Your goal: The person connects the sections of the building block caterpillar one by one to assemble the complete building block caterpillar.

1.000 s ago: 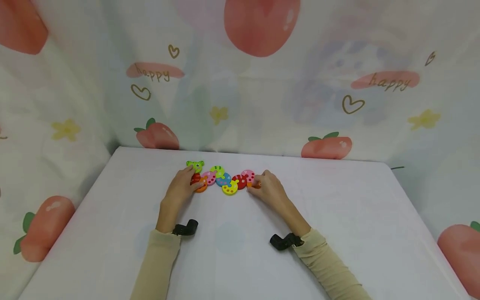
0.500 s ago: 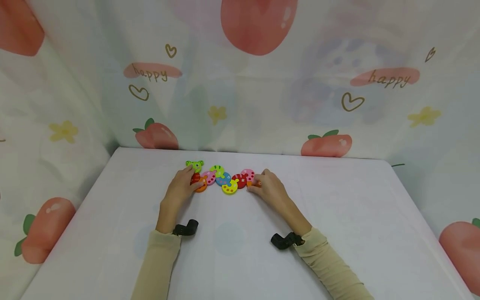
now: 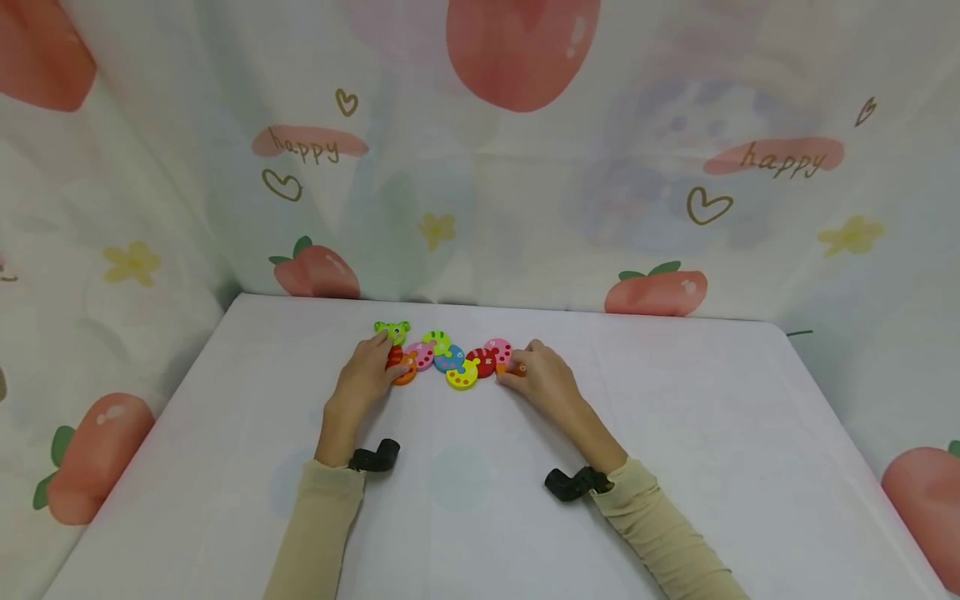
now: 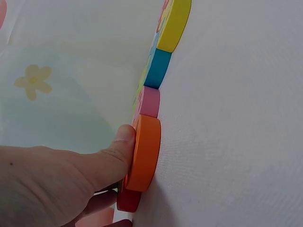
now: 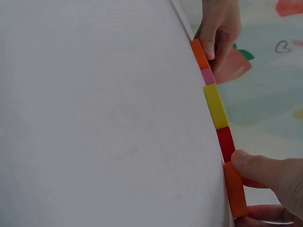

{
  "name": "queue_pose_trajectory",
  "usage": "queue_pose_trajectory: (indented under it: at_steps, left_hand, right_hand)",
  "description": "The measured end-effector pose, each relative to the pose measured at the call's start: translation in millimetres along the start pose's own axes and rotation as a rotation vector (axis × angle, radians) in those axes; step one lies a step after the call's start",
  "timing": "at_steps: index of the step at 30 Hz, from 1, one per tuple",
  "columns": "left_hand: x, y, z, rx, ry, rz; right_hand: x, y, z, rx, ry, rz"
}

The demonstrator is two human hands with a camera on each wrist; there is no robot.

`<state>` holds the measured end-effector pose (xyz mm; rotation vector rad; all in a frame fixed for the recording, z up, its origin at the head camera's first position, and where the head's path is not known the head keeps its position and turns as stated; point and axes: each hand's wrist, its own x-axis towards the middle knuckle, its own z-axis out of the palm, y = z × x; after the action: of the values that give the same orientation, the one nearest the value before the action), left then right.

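A caterpillar puzzle of colourful round interlocking pieces lies in a wavy row on the white table. Its green head piece (image 3: 392,332), with a face and two ears, is at the left end. My left hand (image 3: 363,375) rests on that end, its thumb on an orange piece (image 4: 144,153) and its fingers by the head and a red piece (image 4: 129,201). At the right end, my right hand (image 3: 546,377) pinches another orange piece (image 5: 236,189) between thumb and fingers, next to a red piece (image 5: 226,143). The fingers partly cover both end sections.
Between the hands run pink (image 3: 419,356), light green (image 3: 436,341), blue (image 3: 449,358) and yellow (image 3: 462,375) pieces. The white tabletop (image 3: 465,500) reaches back to a printed curtain (image 3: 495,183). Black wrist cameras (image 3: 375,456) sit on both wrists.
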<state>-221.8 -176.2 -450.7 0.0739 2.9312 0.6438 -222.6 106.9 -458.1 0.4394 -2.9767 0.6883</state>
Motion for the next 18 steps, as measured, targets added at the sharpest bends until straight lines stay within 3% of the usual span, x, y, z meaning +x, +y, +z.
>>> queue_pose_trajectory:
  at_steps: [18]
  left_hand:
    - [-2.7, 2.5, 0.5, 0.011, -0.001, -0.006]
  right_hand:
    - [-2.0, 0.3, 0.2, -0.018, 0.009, 0.006]
